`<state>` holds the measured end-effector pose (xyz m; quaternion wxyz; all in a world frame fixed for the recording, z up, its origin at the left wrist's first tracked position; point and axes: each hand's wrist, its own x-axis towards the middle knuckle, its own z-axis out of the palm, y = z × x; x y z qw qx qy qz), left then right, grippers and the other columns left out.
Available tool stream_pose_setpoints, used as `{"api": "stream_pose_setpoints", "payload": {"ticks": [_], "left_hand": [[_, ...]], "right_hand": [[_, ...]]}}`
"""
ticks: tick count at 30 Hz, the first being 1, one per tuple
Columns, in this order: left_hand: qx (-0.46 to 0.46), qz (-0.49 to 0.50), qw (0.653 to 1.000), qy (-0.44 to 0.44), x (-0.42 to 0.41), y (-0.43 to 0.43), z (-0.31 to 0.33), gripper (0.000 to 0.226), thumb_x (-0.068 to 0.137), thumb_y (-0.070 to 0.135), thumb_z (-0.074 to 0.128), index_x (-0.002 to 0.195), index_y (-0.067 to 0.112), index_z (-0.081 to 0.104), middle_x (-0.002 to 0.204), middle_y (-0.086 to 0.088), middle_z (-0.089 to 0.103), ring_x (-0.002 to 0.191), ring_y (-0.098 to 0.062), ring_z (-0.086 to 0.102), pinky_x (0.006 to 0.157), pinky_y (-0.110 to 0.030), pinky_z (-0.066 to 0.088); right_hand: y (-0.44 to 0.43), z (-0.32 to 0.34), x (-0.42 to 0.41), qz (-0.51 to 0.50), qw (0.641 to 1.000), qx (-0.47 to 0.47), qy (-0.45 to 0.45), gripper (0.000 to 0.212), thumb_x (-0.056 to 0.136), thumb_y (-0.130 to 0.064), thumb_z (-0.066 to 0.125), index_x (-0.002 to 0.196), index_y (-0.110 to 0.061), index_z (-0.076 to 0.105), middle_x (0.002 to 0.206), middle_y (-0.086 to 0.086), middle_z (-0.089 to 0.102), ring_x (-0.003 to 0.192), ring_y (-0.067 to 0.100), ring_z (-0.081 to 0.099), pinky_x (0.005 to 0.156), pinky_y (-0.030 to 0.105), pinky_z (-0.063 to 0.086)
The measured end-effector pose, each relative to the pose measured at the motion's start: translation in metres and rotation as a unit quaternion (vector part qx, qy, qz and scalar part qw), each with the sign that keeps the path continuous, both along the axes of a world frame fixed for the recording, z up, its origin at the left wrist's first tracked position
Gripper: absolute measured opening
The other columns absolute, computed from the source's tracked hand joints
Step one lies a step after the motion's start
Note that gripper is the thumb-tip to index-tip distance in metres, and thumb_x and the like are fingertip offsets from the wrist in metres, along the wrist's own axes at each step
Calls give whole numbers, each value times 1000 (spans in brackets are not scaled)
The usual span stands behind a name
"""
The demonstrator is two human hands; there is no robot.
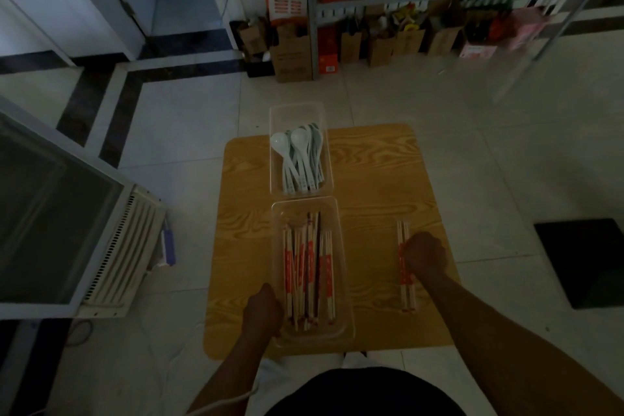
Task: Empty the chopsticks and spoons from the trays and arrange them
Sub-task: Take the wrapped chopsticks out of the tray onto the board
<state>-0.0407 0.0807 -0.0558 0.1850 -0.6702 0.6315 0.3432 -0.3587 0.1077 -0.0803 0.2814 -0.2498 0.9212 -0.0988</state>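
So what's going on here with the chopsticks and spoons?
A person is emptying trays at a wooden table. Their right hand grips a few loose chopsticks lying on the table, right of the near tray, which holds the remaining chopsticks. Their left hand holds that tray's near corner. The far tray holds white spoons.

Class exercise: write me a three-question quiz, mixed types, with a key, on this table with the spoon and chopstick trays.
1. True or false: the spoon tray is empty.
2. What does the right hand grip? A) a spoon B) the loose chopsticks on the table C) the spoon tray
3. Fill in: the tray nearer the person holds ____.
Key: 1 false, spoons lie in it; 2 B; 3 chopsticks, in the chopstick tray.
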Motion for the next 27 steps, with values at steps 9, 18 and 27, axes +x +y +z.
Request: {"api": "stream_pose_setpoints", "payload": {"ticks": [9, 18, 27], "left_hand": [[58, -45, 997, -11, 7, -5, -3, 75, 68, 22, 87, 127, 7, 43, 129, -8, 52, 115, -23, 55, 87, -29, 48], [92, -3, 993, 77, 27, -10, -10, 75, 65, 17, 87, 128, 9, 47, 130, -8, 53, 115, -23, 55, 92, -32, 51], [129, 112, 974, 150, 35, -12, -15, 69, 67, -1, 82, 128, 8, 52, 121, -11, 61, 104, -23, 62, 73, -25, 54]], "right_hand": [[-53, 38, 117, 153, 981, -117, 3, 26, 94, -30, 54, 84, -9, 66, 81, 8, 67, 76, 26, 65, 62, 34, 51], [-29, 7, 190, 240, 970, -6, -48, 28, 99, -33, 50, 106, -10, 66, 104, 6, 68, 93, 23, 66, 69, 28, 46], [-27, -17, 200, 117, 988, -41, -94, 26, 98, -41, 48, 102, -22, 66, 98, 3, 70, 81, 19, 66, 69, 32, 55]]}}
